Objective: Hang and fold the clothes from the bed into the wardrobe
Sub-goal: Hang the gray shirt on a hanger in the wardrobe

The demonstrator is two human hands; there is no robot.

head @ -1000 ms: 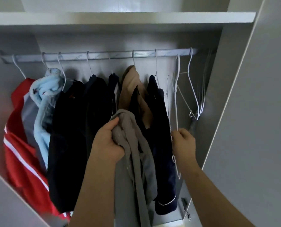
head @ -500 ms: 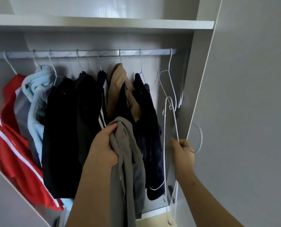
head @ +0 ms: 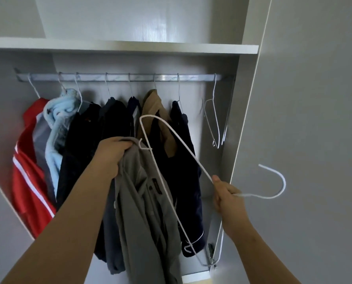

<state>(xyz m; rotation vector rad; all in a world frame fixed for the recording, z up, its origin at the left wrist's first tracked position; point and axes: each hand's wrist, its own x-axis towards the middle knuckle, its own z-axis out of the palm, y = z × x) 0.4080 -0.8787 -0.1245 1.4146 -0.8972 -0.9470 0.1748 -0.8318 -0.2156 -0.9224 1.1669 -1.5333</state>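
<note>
White hanger [head: 188, 150] closer to grey garment [head: 142, 201]

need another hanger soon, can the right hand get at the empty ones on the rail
Probably not yet: the right hand grips a white hanger. The empty hangers hang unobstructed at the right end of the rail, so once freed it likely could.

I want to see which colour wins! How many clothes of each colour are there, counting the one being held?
Red: 1, the red jacket
Light blue: 1, the light blue garment
Tan: 1, the tan garment
Grey: 1, the grey garment in the left hand
Dark, black or navy: 4 dark garments, overlapping, so less certain
Total: 8
</note>
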